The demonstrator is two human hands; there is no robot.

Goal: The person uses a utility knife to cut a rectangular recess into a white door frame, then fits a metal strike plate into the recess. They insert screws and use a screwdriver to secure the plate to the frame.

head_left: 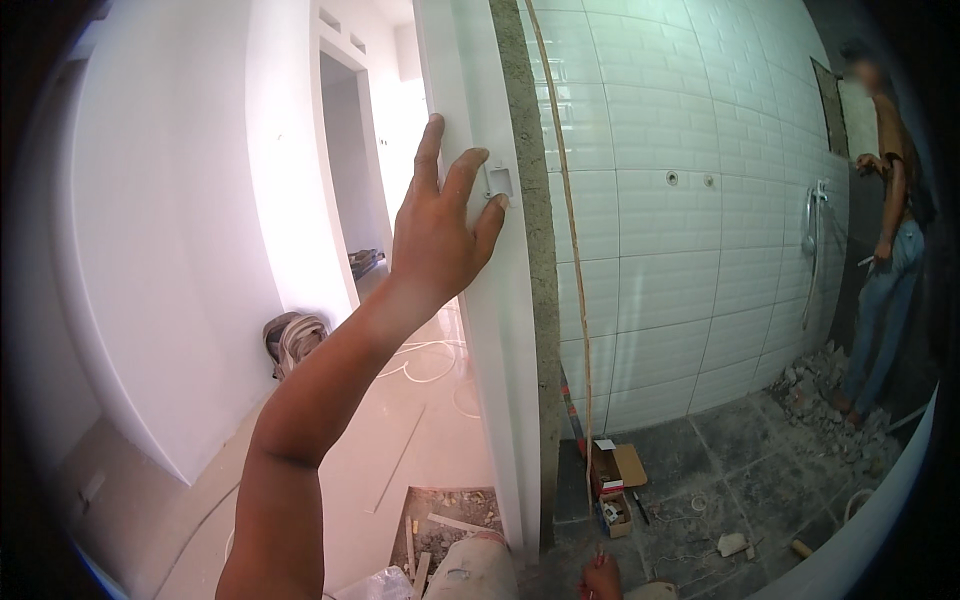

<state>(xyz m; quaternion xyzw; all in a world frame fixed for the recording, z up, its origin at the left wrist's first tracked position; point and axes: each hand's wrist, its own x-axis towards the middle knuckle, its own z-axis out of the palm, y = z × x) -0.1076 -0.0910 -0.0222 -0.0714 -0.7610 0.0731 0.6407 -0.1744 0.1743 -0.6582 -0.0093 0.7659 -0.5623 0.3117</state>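
Note:
My left hand (440, 225) is raised and lies flat against the edge of a white door frame (500, 330), fingers spread next to a small rectangular strike-plate cut-out (499, 183). It holds nothing. My right hand (601, 578) shows only partly at the bottom edge, low near the dark floor tiles; its fingers seem curled, but what they hold is too small to tell. A thin yellowish cord (575, 250) hangs down the raw concrete wall edge (540, 300) beside the frame.
White tiled wall (700, 230) with a shower fitting (815, 225). Another person (890, 250) stands far right by rubble (820, 385). An open cardboard box (612, 480) and debris lie on the dark floor. A cable coil (295, 335) sits in the corridor.

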